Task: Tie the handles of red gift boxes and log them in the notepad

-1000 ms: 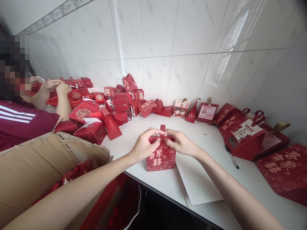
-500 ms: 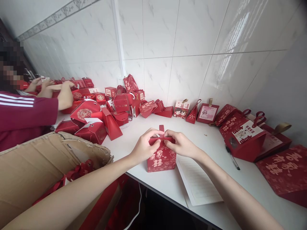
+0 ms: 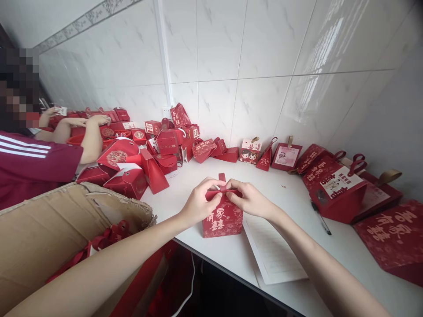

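Note:
A red paper gift box [image 3: 228,220] with pale Chinese lettering stands upright on the white table [image 3: 185,189]. My left hand [image 3: 201,198] pinches the box's top edge on the left, thumb in front and fingers behind. On the other side of the top, my right hand [image 3: 247,197] grips the same edge in a like way. Between the two hands a red ribbon loop [image 3: 222,178] sticks up from the box's top. The far side of the box and some fingertips are hidden.
Finished-looking red boxes line the wall, among them a large lettered box [image 3: 393,237] at right. A notebook [image 3: 276,251] and a pen [image 3: 320,218] lie nearby. At left are a cardboard carton [image 3: 39,229] and a person in a maroon sleeve [image 3: 62,154].
My hands and the gift box have hardly moved. At the left, the other person's head and arms have shifted slightly to the right.

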The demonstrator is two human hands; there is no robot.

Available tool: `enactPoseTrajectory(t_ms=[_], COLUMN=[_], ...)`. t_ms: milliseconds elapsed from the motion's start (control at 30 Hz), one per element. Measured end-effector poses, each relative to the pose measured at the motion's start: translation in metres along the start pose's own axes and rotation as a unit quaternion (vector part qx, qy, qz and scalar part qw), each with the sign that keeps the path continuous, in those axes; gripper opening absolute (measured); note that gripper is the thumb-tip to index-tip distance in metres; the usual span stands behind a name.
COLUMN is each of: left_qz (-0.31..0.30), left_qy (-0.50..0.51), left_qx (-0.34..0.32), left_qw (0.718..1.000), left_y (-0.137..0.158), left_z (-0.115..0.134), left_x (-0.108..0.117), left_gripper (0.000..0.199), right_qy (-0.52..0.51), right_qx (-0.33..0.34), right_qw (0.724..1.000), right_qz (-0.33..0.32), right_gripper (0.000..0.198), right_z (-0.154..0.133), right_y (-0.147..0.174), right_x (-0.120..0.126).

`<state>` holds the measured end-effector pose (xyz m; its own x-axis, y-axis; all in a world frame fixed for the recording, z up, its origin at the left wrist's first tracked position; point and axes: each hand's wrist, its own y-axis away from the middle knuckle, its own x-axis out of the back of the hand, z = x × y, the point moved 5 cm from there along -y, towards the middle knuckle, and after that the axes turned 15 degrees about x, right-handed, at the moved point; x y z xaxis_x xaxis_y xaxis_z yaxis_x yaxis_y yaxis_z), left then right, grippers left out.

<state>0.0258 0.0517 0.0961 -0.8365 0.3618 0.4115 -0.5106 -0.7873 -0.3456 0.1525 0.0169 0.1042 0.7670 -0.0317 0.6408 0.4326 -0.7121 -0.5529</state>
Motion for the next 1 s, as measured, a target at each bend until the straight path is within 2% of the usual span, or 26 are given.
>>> enactPoseTrajectory(t_ms=[433,700,867,933,1000], left_qz=[-0.002,-0.012,-0.023,-0.025,-0.026], left_qy=[-0.007,0.004,0.013,0.025,0.040], left_qx=[0.031,0.027,0.028,0.016,0.007], left_qw=[0.999,1.000,0.999,0.999,0.999], left_y=[-0.0014,-0.0008,-0.0011,-0.0001,0.0027], left_z=[-0.0037,-0.0031,-0.0047,-0.0051,-0.0072], left_x=[-0.0005,-0.0007,-0.0016,-0.0005,0.0022], left_gripper=[0.023,0.022,0.022,0.028,0.044], right_qy=[0.023,0.018,0.010,0.002,-0.011], right_qx=[0.013,-0.020,-0.021,-0.022,-0.024], right_qw=[1.000,1.000,1.000,1.000,1.000], right_qz=[-0.016,-0.011,-0.012,-0.010,-0.011], right_gripper=[0.008,0.018,0.018,0.016,0.012], right_z=[-0.0014,0.0039,0.0027,0.0032,0.0041], right_y=[-0.0013,0.0012,0.0013,0.0014,0.0015], right_x=[-0.0003,-0.0024,-0.0023,-0.0016,-0.0006])
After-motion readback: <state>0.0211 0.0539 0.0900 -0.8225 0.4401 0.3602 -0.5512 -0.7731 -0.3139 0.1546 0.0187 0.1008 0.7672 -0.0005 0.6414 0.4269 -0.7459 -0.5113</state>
